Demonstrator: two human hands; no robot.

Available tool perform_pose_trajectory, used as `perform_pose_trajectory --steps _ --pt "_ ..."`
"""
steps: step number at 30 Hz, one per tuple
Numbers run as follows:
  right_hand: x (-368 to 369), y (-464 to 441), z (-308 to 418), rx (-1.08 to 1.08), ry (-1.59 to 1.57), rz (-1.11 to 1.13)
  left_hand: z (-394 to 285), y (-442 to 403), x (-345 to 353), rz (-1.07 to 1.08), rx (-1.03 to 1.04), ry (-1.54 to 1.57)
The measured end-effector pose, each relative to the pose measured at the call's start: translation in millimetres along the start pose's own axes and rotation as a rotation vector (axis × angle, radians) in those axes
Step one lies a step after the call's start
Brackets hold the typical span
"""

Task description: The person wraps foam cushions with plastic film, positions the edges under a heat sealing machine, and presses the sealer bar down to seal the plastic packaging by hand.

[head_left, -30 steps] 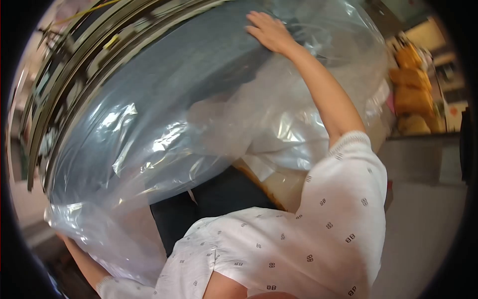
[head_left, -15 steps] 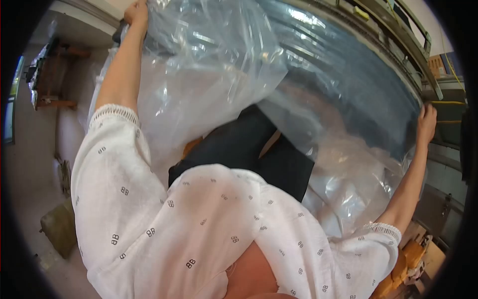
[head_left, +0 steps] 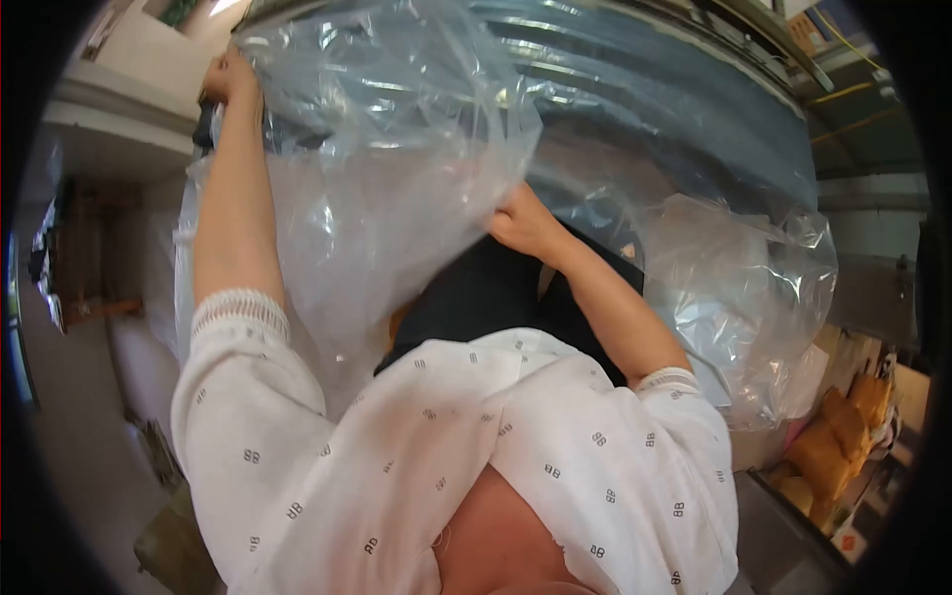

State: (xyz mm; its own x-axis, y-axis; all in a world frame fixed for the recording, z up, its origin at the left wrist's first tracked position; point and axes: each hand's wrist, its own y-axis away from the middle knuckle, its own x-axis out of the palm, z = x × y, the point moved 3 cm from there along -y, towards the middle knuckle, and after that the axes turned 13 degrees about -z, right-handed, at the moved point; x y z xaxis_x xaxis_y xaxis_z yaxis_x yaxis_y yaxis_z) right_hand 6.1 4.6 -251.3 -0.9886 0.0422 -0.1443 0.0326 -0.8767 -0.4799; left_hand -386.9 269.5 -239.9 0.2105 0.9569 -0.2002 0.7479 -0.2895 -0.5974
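Observation:
A large clear plastic sheet [head_left: 397,109] lies bunched and wrinkled over a dark, blue-grey surface [head_left: 674,129] in front of me. At the upper left, my left hand [head_left: 233,79] is closed on the sheet's far left edge, arm stretched out. My right hand [head_left: 526,223] pinches the sheet's near edge, above my dark trousers [head_left: 466,288]. Part of the plastic hangs over the near side at the left, and another crumpled part [head_left: 744,288] spreads to the right of my right forearm. The fingertips of both hands are partly hidden.
A metal rail [head_left: 764,45] runs along the back right of the surface. Yellow-brown cushioned items [head_left: 838,446] stand at the lower right. Brown wooden furniture [head_left: 94,253] is at the far left, and an olive padded object [head_left: 183,540] sits at the lower left.
My right hand has left the right end of the surface and moved inward to the sheet's near edge in the middle. My left hand stays on the far left edge; the view has shifted.

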Motion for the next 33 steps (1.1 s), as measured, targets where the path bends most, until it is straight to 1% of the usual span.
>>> perform_pose_trajectory --steps 2,3,4,5,6,7,8,9,10,11,12,13,14,15,16,17,18,19,20,21,23,25,26,27,28,29,30,32,33 --pt "-39 -20 34 0.112 -0.029 0.246 4 -2 4 -0.006 0.027 -0.04" --pt "-79 -34 53 0.529 0.164 0.398 -1 -2 5 0.075 0.08 -0.007" --pt "-119 -44 74 0.495 0.059 0.27 -3 -1 4 0.155 0.13 0.022" --pt "-165 -51 100 0.369 -0.157 0.07 -5 1 2 0.234 0.178 0.05" --pt "-209 -60 128 0.223 -0.427 -0.088 -12 5 0 0.323 0.19 0.14" --pt "-248 -69 152 0.095 -0.71 -0.139 -27 13 -1 0.415 0.204 0.23" --pt "-273 -76 171 0.016 -0.926 -0.136 -34 20 0 0.511 0.22 0.319" --pt "-271 -80 180 -0.019 -1.033 -0.135 -19 13 13 0.572 0.366 0.281" --pt "-262 -77 173 -0.013 -1.015 -0.179 1 7 21 0.53 0.315 0.287" --pt "-231 -65 153 0.043 -0.827 -0.307 9 6 31 0.491 0.269 0.3" --pt "-197 -47 120 0.182 -0.519 -0.398 15 3 41 0.454 0.224 0.321" --pt "-157 -23 81 0.366 -0.205 -0.321 26 2 55 0.459 0.304 0.128" --pt "-113 8 42 0.462 0.018 -0.154 36 -6 64 0.457 0.382 -0.062" --pt "-71 39 6 0.453 0.124 -0.025 53 -23 68 0.634 0.437 0.04" --pt "-49 61 -15 0.434 0.156 0.0 52 -25 68 0.664 0.458 0.087" --pt "-45 67 -26 0.392 0.208 -0.03 52 -28 68 0.695 0.478 0.134" --pt "-65 63 -18 0.32 0.275 -0.106 29 -22 62 0.565 0.448 0.132" --pt "-102 59 7 0.243 0.371 -0.21 16 -11 49 0.434 0.397 0.12" --pt "-146 57 32 0.18 0.483 -0.329 17 0 36 0.321 0.338 0.09" --pt "-199 58 65 0.114 0.609 -0.457 20 3 32 0.352 0.271 0.066" --pt "-327 81 158 -0.032 0.951 -0.737 15 -7 26 0.387 0.138 0.031" --pt "-450 130 271 -0.181 1.358 -0.937 -11 8 15 0.458 0.322 0.175" --pt "-498 158 328 -0.25 1.559 -0.98 -28 22 12 0.486 0.411 0.248" --pt "-533 180 377 -0.321 1.745 -0.992 -41 43 21 0.727 0.505 0.302" --pt "-557 190 417 -0.383 1.89 -0.985 -86 81 0 0.852 0.542 0.461" --pt "-576 195 441 -0.361 2.01 -1.005 -120 111 -11 0.92 0.529 0.403" --pt "-588 186 444 -0.315 2.113 -0.989 -142 136 -11 0.883 0.504 0.559" --pt "-589 149 422 -0.176 2.323 -0.931 -147 155 9 0.79 0.33 0.526" --pt "-574 124 400 -0.198 2.383 -0.904 -140 153 13 0.673 0.297 0.493"
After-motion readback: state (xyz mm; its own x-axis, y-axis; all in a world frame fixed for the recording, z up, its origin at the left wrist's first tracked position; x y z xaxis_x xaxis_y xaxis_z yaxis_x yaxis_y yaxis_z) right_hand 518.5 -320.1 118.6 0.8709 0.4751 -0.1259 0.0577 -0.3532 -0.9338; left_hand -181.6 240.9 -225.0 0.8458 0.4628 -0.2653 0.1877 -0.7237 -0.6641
